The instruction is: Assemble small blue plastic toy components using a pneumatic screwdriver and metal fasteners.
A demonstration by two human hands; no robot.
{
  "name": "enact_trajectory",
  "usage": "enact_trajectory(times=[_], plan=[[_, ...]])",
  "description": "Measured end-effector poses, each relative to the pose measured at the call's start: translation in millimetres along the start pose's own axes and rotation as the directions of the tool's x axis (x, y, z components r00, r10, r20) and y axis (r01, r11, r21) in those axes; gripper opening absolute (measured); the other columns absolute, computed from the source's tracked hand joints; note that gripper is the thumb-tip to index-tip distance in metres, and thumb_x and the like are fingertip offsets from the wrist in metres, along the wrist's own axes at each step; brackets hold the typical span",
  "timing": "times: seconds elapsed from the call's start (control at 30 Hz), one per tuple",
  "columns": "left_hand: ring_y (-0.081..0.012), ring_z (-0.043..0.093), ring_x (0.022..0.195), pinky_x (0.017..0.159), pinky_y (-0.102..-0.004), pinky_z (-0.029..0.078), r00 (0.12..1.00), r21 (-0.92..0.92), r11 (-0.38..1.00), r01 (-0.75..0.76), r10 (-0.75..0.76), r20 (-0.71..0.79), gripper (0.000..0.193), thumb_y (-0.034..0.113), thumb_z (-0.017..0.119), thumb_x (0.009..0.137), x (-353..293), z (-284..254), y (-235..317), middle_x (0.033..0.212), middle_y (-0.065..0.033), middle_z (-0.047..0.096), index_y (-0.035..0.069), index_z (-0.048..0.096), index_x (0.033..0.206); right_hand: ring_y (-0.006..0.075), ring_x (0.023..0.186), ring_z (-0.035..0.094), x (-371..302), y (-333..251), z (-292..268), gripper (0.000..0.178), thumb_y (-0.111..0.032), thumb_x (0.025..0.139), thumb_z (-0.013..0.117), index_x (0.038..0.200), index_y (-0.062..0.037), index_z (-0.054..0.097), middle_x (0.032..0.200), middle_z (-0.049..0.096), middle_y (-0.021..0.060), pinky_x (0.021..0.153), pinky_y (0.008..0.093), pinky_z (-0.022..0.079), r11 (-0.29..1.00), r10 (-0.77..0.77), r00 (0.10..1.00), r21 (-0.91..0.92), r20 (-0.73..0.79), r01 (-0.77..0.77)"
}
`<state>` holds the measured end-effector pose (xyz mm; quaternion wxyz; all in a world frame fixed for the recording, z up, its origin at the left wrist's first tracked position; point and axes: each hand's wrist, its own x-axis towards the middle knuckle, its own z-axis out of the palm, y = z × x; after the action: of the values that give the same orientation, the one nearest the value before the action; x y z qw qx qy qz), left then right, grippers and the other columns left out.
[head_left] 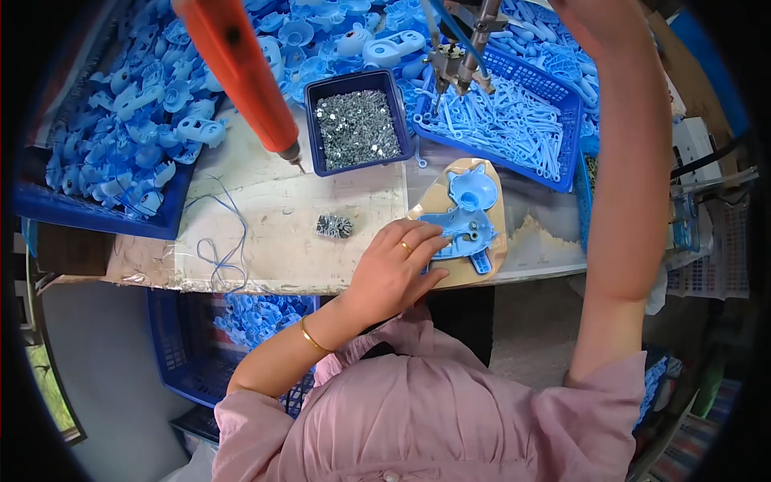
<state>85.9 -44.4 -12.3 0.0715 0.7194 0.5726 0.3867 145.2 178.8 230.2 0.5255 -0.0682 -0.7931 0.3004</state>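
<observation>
My left hand [395,261] holds the left side of a light-blue plastic shell [474,237], its fingers bent over the edge and the thumb lower down. The hand covers part of the shell, which lies hollow side up in a tan fixture [495,263]. At the shell's far end is a rounded, cup-like blue part [474,189]. My right arm reaches up and away on the right; only the near part of my right hand [596,18] shows at the top edge, and its fingers are out of sight. A red-orange electric screwdriver [245,80] hangs point down, touched by neither hand.
A dark-blue bin [312,132] holds small metal screws, and more screws lie in a small heap [334,226]. A blue basket [572,165] holds thin blue rods beneath a metal mechanism [466,64]. Blue plastic parts [152,104] pile up at left. Loose cord [241,233] trails over the table edge.
</observation>
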Motion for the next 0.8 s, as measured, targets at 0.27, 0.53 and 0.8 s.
enact_trajectory(times=[0.27, 0.53, 0.8], plan=[[-0.0277, 0.055, 0.115, 0.106, -0.0424, 0.041, 0.994, 0.090, 0.991, -0.101, 0.097, 0.049, 0.036, 0.020, 0.074, 0.080, 11, 17, 0, 0.118, -0.0090, 0.061, 0.005, 0.063, 0.110, 0.0129, 0.082, 0.056, -55, -7, -17, 0.052, -0.011, 0.078, 0.071, 0.125, -0.0023, 0.053, 0.087, 0.055, 0.0017, 0.074, 0.0278, 0.044, 0.746, 0.264, 0.926, 0.551, 0.270, -0.373], [-0.0252, 0.057, 0.109, 0.103, -0.0406, 0.042, 0.981, 0.202, 0.968, -0.149, 0.118, 0.156, 0.025, 0.017, 0.066, 0.085, 11, 35, -5, 0.116, -0.0073, 0.063, 0.005, 0.064, 0.106, 0.0168, 0.049, 0.054, -107, -24, -7, 0.056, -0.002, 0.070, 0.064, 0.121, 0.0026, 0.044, 0.065, 0.056, 0.0103, 0.058, 0.0286, 0.054, 0.747, 0.504, 0.861, 0.464, 0.073, -0.477], [-0.0254, 0.057, 0.108, 0.101, -0.0390, 0.043, 0.983, 0.220, 0.961, -0.170, 0.148, 0.111, 0.024, 0.017, 0.065, 0.084, 16, 38, -6, 0.112, -0.0071, 0.063, 0.006, 0.064, 0.105, 0.0111, 0.054, 0.053, -134, -5, -21, 0.033, -0.008, 0.084, 0.060, 0.112, 0.0048, 0.051, 0.071, 0.058, 0.0061, 0.053, 0.0241, 0.046, 0.857, 0.285, 0.939, 0.389, 0.191, -0.339]])
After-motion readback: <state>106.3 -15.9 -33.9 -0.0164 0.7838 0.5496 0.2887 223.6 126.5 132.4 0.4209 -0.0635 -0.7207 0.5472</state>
